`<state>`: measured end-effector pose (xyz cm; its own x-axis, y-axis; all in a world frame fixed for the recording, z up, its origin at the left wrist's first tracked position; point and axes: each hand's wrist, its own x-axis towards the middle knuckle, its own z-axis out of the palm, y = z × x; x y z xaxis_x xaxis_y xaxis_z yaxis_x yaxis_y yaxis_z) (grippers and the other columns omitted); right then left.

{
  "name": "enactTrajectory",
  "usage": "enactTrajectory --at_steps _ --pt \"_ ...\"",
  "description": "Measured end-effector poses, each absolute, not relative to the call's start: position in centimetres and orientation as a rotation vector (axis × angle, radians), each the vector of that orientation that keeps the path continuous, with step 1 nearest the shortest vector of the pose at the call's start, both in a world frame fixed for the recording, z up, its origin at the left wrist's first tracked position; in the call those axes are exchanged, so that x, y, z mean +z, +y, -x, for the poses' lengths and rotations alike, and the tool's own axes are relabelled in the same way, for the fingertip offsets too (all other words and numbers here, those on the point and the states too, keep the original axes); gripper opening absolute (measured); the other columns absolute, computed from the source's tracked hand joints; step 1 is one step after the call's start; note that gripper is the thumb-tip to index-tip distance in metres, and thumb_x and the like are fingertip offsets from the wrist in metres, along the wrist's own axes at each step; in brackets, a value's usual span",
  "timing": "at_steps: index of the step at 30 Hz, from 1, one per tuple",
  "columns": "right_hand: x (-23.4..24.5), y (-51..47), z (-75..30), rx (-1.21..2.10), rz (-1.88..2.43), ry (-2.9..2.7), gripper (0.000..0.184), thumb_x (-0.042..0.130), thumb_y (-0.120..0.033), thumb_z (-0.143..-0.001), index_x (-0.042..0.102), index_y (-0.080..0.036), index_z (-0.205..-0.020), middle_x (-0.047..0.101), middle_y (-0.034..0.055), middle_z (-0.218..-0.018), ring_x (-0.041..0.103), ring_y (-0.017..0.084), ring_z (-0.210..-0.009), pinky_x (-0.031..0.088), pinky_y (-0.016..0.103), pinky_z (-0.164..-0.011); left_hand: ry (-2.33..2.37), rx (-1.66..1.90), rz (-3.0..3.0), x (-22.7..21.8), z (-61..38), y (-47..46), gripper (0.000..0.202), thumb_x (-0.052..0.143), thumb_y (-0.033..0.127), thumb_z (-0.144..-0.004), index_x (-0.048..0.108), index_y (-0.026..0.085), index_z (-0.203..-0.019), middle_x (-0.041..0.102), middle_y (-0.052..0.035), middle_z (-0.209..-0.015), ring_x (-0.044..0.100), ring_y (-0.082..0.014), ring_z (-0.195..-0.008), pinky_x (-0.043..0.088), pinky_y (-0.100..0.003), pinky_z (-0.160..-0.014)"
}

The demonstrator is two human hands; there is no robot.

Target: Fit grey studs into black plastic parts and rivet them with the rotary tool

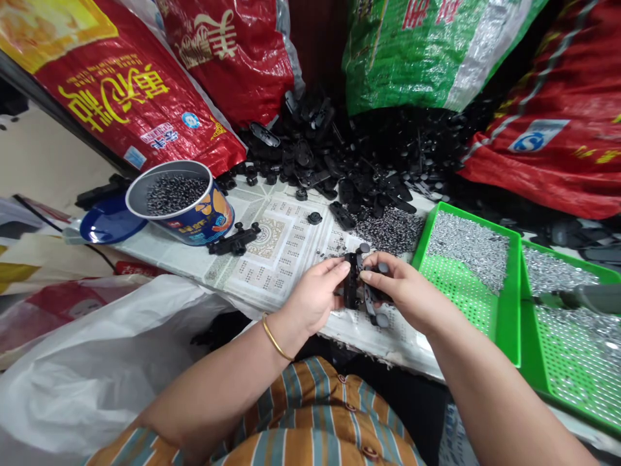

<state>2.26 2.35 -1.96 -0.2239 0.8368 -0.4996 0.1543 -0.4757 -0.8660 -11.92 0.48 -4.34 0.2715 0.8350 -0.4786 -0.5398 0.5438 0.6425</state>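
Observation:
My left hand (323, 291) grips a long black plastic part (350, 281) near the table's front edge, its thumb lying on top. Close against it, my right hand (392, 278) pinches a second black plastic piece (367, 298) with rounded grey-black knobs at its ends. The two parts are side by side and seem to touch; my fingers hide where they meet. Just beyond my hands lies a heap of small dark metal bits (391, 230). A similar black knobbed assembly (235, 239) rests on the table to the left.
A blue tub (208, 217) of small dark pieces stands left, beside a blue lid (111, 220). Green trays (519, 304) with shiny metal pieces are at right, a power-tool-like object (592, 298) over one. Black parts (315, 152) pile up behind, before red and green sacks (412, 58).

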Motion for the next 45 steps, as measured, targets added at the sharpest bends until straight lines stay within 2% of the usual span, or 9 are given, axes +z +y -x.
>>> enactTrajectory --at_steps 5,13,20,30,36,38,42,45 --pt "-2.0 2.3 -2.4 1.721 1.559 -1.238 0.033 0.065 -0.040 -0.063 0.045 -0.021 -0.081 0.044 -0.0045 -0.064 0.044 0.009 -0.052 0.039 0.021 -0.040 0.884 0.967 -0.388 -4.3 11.8 0.4 0.010 0.057 0.023 -0.078 0.056 0.013 -0.081 0.056 -0.0036 -0.074 0.054 -0.0145 -0.067 0.047 -0.032 -0.062" --pt "-2.1 2.4 -2.4 1.652 1.626 -1.321 0.030 0.062 -0.039 -0.064 0.045 -0.021 -0.081 0.042 -0.0040 -0.065 0.043 0.009 -0.052 0.039 0.021 -0.038 0.903 0.995 -0.410 -4.4 11.4 0.1 0.011 0.055 0.023 -0.079 0.056 0.013 -0.085 0.059 -0.0053 -0.078 0.055 -0.0142 -0.067 0.047 -0.027 -0.058" --pt "-3.2 2.0 -2.7 1.507 1.648 -1.432 0.024 0.058 -0.037 -0.068 0.047 -0.022 -0.083 0.042 -0.0050 -0.063 0.043 0.010 -0.052 0.042 0.022 -0.040 0.866 1.045 -0.374 -4.7 11.2 0.0 0.011 0.055 0.022 -0.080 0.056 0.014 -0.087 0.059 -0.0039 -0.074 0.055 -0.0134 -0.063 0.047 -0.026 -0.055" --pt "-3.0 2.1 -2.8 1.499 1.601 -1.345 0.027 0.068 -0.036 -0.061 0.056 -0.018 -0.078 0.055 -0.0030 -0.067 0.049 0.009 -0.058 0.040 0.022 -0.054 0.771 1.099 -0.341 -5.1 10.9 -0.2 0.014 0.058 0.020 -0.078 0.058 0.012 -0.090 0.062 -0.0066 -0.083 0.059 -0.0158 -0.074 0.049 -0.030 -0.069" --pt "-2.7 2.1 -3.2 1.592 1.554 -1.282 0.026 0.066 -0.029 -0.063 0.063 -0.018 -0.087 0.064 -0.0001 -0.076 0.056 0.011 -0.067 0.043 0.024 -0.064 0.722 1.105 -0.236 -5.3 11.0 -0.1 0.012 0.057 0.018 -0.080 0.058 0.012 -0.090 0.063 -0.0071 -0.084 0.060 -0.0156 -0.074 0.049 -0.029 -0.070" --pt "-2.5 2.0 -3.1 1.620 1.523 -1.217 0.026 0.067 -0.026 -0.061 0.063 -0.018 -0.086 0.064 -0.0007 -0.074 0.056 0.010 -0.065 0.044 0.024 -0.063 0.701 1.105 -0.215 -5.2 11.0 -0.1 0.012 0.056 0.017 -0.080 0.057 0.011 -0.090 0.063 -0.0078 -0.084 0.061 -0.0164 -0.076 0.049 -0.030 -0.071" --pt "-2.4 1.9 -2.8 1.647 1.486 -1.057 0.035 0.074 -0.028 -0.054 0.056 -0.017 -0.083 0.056 -0.0053 -0.059 0.049 0.007 -0.048 0.038 0.021 -0.049 0.651 1.084 -0.172 -5.2 10.7 -0.2 0.015 0.058 0.017 -0.078 0.057 0.012 -0.092 0.063 -0.0085 -0.086 0.061 -0.0184 -0.080 0.049 -0.031 -0.073" --pt "-2.9 1.9 -2.5 1.625 1.483 -1.054 0.036 0.076 -0.029 -0.053 0.054 -0.016 -0.078 0.053 -0.0058 -0.058 0.046 0.006 -0.047 0.036 0.020 -0.048 0.645 1.089 -0.159 -5.2 10.7 -0.4 0.016 0.059 0.017 -0.078 0.057 0.012 -0.093 0.063 -0.0082 -0.087 0.062 -0.0186 -0.082 0.050 -0.031 -0.074"
